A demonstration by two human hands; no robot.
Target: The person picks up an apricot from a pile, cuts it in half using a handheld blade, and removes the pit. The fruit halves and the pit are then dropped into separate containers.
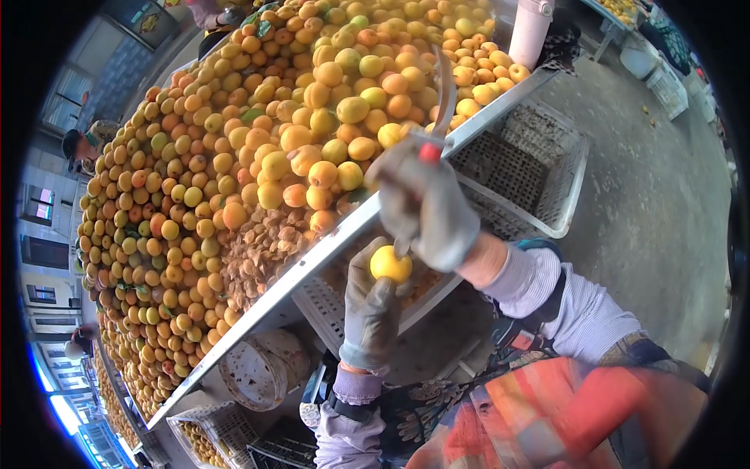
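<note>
My left hand (370, 301), in a grey work glove, holds a yellow apricot (389, 266) between thumb and fingers, just in front of the table's metal edge. My right hand (426, 199), also gloved and slightly blurred, is closed round a curved knife (448, 98) with a red part by the grip. Its blade points up and away over the table edge. The lower side of the right fist is right at the top of the apricot. Beyond both hands lies a big heap of apricots (320, 144), with a pile of brown pits (266, 244) at its near side.
A metal rim (312, 258) borders the heap. White plastic crates (558, 195) stand below it, one under my hands. A dirty white bucket (262, 371) and a crate of apricots (211, 438) are lower left. Other people (82, 148) are around the heap; a pinkish-white container (531, 31) stands at the far corner.
</note>
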